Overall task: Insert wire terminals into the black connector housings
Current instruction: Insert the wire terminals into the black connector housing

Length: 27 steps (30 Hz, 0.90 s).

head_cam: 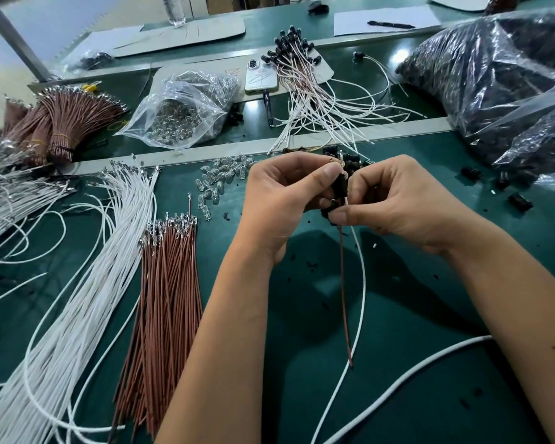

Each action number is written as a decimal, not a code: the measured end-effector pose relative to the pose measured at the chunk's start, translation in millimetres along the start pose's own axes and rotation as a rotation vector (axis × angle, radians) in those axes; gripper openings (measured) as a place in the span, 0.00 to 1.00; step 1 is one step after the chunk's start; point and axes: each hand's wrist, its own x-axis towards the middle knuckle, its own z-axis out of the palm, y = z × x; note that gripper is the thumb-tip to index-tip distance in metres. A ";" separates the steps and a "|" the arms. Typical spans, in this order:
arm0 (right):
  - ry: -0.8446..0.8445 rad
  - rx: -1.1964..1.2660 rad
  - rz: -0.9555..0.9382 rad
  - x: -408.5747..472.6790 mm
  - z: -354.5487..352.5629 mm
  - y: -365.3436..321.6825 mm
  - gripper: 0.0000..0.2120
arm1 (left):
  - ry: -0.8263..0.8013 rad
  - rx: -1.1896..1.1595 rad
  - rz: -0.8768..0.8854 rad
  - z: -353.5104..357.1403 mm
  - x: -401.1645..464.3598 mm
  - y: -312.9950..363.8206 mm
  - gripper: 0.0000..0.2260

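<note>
My left hand grips a black connector housing above the middle of the green table, thumb pressed near its top. My right hand pinches the housing's lower end, where a brown wire and a white wire hang down from between the fingers. How far the terminals sit inside the housing is hidden by my fingers. A fan of loose brown wires and a sheaf of white wires with metal terminals lie to the left.
Small clear bulbs lie scattered behind my left hand. A pile of finished assemblies and a phone sit further back. Bags of black housings fill the right; a clear bag of parts and bundled brown wires stand back left.
</note>
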 end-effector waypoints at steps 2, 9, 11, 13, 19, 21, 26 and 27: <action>-0.028 -0.029 0.020 -0.8 -1.6 -0.2 0.16 | -0.009 -0.002 -0.042 -1.7 0.1 -1.2 0.02; -0.046 -0.062 0.070 0.2 -3.0 -0.6 0.18 | -0.040 -0.012 -0.062 -5.2 0.5 -1.6 0.03; -0.045 -0.064 0.080 0.3 -3.6 -0.2 0.19 | -0.047 -0.006 -0.058 -4.5 0.5 -2.4 0.03; -0.052 -0.060 0.090 0.6 -3.8 0.6 0.19 | -0.061 0.000 -0.053 -3.7 0.6 -2.7 0.03; -0.062 0.016 0.084 0.4 -6.2 1.1 0.15 | -0.044 -0.006 -0.036 -3.7 1.1 -3.4 0.03; -0.056 0.076 0.072 0.0 -7.8 0.9 0.16 | -0.027 -0.007 -0.038 -3.4 1.4 -3.7 0.04; -0.017 0.078 0.035 0.1 -6.0 0.8 0.11 | 0.003 -0.007 -0.048 -3.0 2.0 -3.8 0.04; -0.014 0.074 0.033 0.0 -6.0 0.5 0.10 | 0.007 -0.007 -0.049 -2.9 2.1 -3.8 0.04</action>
